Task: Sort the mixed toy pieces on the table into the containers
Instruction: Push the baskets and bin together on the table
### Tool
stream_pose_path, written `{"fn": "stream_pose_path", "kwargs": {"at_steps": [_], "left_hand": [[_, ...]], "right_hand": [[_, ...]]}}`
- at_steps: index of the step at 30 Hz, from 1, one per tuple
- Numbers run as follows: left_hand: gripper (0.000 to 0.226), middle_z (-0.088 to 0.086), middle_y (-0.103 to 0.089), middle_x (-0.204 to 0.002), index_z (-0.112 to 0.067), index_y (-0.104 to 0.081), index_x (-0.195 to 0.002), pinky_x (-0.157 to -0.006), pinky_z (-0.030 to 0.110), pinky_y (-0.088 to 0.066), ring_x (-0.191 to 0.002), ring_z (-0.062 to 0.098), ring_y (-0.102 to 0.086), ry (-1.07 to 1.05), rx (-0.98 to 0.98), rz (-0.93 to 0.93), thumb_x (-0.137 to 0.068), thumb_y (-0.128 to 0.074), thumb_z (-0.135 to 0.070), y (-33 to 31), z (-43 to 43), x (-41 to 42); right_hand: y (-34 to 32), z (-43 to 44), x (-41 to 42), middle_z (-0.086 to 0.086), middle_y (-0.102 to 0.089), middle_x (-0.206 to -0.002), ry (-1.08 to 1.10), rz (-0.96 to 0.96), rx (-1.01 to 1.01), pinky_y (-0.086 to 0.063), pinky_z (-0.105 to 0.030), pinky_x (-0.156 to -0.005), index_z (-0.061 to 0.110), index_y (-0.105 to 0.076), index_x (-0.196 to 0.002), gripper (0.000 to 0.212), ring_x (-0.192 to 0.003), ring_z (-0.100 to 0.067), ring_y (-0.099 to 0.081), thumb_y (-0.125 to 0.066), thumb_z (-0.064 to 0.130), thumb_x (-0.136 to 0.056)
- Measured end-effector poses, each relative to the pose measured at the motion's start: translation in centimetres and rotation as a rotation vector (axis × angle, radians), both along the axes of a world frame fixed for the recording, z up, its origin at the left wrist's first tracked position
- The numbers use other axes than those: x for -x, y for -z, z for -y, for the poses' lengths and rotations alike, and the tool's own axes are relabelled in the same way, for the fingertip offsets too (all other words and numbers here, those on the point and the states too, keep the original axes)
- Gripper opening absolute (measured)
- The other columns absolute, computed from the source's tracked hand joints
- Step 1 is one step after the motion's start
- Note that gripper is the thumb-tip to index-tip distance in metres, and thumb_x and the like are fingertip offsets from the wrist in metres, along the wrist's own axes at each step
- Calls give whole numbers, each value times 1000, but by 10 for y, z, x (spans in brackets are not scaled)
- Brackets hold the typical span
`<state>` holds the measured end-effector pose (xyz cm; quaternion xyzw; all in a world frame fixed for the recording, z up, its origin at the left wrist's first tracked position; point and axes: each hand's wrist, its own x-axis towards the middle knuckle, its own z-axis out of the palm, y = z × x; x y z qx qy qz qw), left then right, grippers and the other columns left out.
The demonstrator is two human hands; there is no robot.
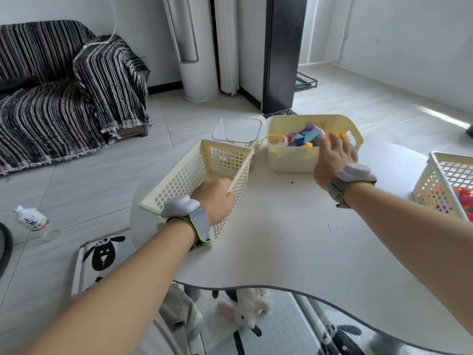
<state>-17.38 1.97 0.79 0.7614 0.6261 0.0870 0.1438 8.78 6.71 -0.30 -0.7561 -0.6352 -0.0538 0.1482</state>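
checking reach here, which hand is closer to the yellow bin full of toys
Right. The right hand is over the near rim of the yellow bin; the left hand grips the mesh basket to its left.

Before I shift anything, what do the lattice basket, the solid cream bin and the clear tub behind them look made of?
Lattice basket: cream moulded plastic, matte, going by its even grid of holes. Solid cream bin: likely similar plastic, smooth, slight sheen, moulded handle slot. Clear tub: see-through and glossy; plastic or glass, cannot tell.
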Motion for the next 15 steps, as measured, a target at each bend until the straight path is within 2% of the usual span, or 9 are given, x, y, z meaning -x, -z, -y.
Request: {"fn": "stream_pose_path", "kwargs": {"at_steps": [2,3,7,9,11,13,15], "left_hand": [[24,18,-63,-89,-8,-57,-100,-67,37,-45,-81,39,-58,13,-9,3,-96,-43,-27,0,2,-6],[24,17,-63,-89,-8,-58,-100,-67,36,-45,-81,38,-58,22,-12,4,-95,-43,-27,0,4,-10],[22,12,-61,-82,-9,-58,-95,-66,36,-45,-79,37,-57,42,-28,24,-93,-45,-26,1,12,-23],[22,13,-62,-83,-9,-58,-94,-67,37,-46,-78,37,-57,39,-39,35,-92,-45,-27,2,12,-31],[23,13,-62,-83,-9,-58,-94,-69,38,-48,-78,36,-57,33,-37,49,-92,-45,-28,4,12,-38],[24,13,-62,-85,-9,-57,-94,-72,39,-50,-80,37,-57,25,-39,63,-91,-45,-30,7,10,-47],[26,13,-63,-89,-10,-58,-98,-74,40,-51,-82,37,-58,14,-35,75,-91,-44,-32,9,9,-58]], "right_hand": [[-1,-5,-13,-12,-20,-153,17,39,90,-6,-46,-117,14,-21,-144,69,-144,-32,-7,-46,5,-80],[-3,-6,-18,-10,-24,-152,22,64,139,-5,-48,-117,13,-23,-142,66,-144,-31,-8,-45,6,-80],[-8,-3,-24,-14,-40,-133,1,133,210,-7,-56,-115,9,-42,-125,48,-132,-33,-31,-46,6,-77],[-11,0,-22,-15,-45,-122,-10,161,193,-9,-55,-114,10,-45,-119,44,-121,-35,-42,-49,7,-75],[-13,2,-18,-14,-48,-120,-34,193,173,-16,-50,-113,14,-49,-116,42,-116,-35,-47,-50,11,-75],[-16,7,-15,-10,-48,-125,-73,232,151,-24,-44,-105,20,-53,-116,40,-113,-32,-50,-51,14,-76],[-17,15,-14,-6,-53,-120,-122,261,113,-28,-39,-96,24,-57,-115,37,-108,-29,-52,-49,14,-80]]}}
